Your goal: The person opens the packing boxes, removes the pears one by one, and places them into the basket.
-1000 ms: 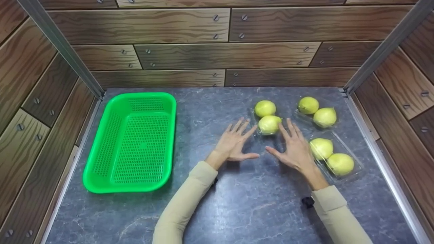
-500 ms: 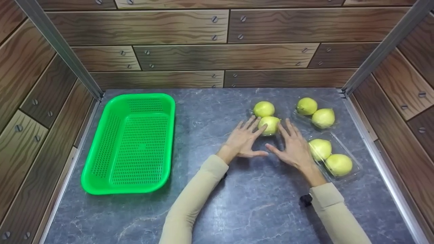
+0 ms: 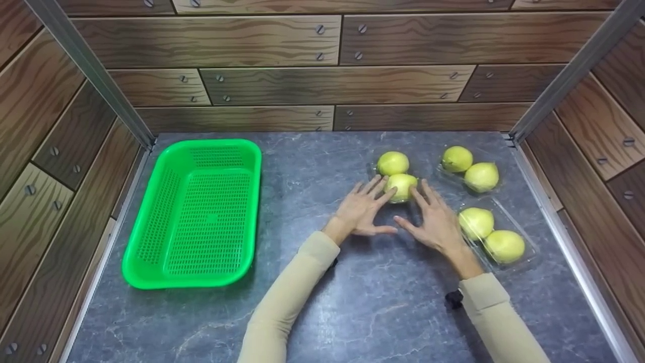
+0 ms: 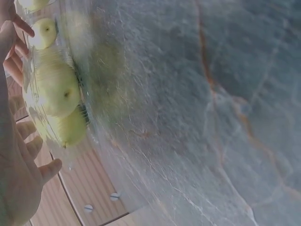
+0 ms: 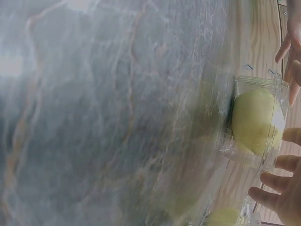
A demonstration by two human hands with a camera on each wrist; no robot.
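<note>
Two yellow-green lemons (image 3: 401, 187) lie in a clear plastic box (image 3: 398, 202) on the table, right of centre. My left hand (image 3: 359, 210) is spread at the box's near left side, and its fingertips overlap the front lemon in the head view. On the other side my right hand (image 3: 434, 222) has its fingers extended, fingertips right at the box's right edge. Both thumbs point inward in front of the box. In the right wrist view the box (image 5: 261, 80) stands between the fingers of both hands. The left wrist view shows lemons (image 4: 59, 92) beside the left fingers.
Two more clear boxes of lemons stand at the right, one farther back (image 3: 481, 176) and one (image 3: 504, 246) close beside the right wrist. A green perforated basket (image 3: 254, 212) sits on the left. Wood-patterned walls (image 3: 272, 40) enclose the grey marbled table (image 3: 312, 166).
My left hand has moved right, bringing its fingers up to the box and over the front lemon's edge. The right hand has stayed nearly still, and the boxes have kept their places.
</note>
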